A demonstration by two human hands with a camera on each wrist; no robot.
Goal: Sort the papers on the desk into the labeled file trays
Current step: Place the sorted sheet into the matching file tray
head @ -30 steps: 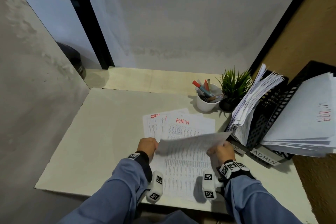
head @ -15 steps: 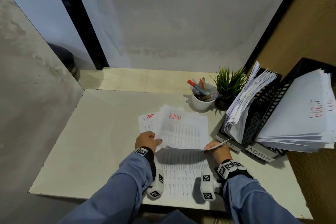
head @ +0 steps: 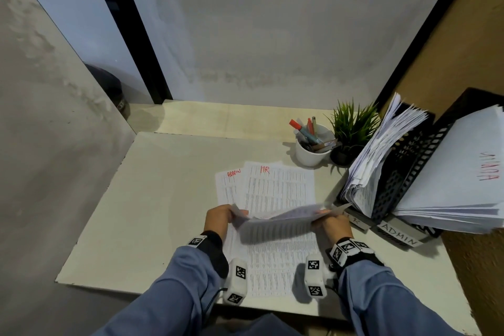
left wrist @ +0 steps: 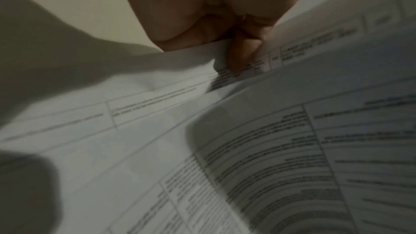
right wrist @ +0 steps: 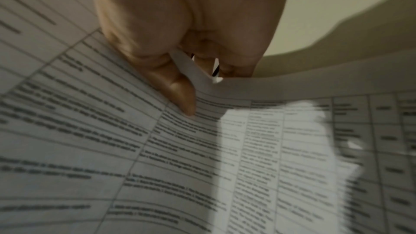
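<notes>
A printed sheet hangs curled above the desk pile, held at both side edges. My left hand pinches its left edge, thumb on top in the left wrist view. My right hand pinches the right edge, with the thumb pressed on the print. Beneath lies a sheet marked HR in red, and beside it one marked ADMIN. Black mesh file trays stand at the right, stuffed with papers, with labels ADMIN and a partly hidden one.
A white cup of pens and a small potted plant stand behind the papers. The desk's left half is bare surface. Walls close the desk in at the left, back and right. A further sheet lies near the front edge.
The ADMIN sheet that stood tilted up has been lifted off and now curls between my hands. An HR sheet shows underneath it. The hands stay near the same spot.
</notes>
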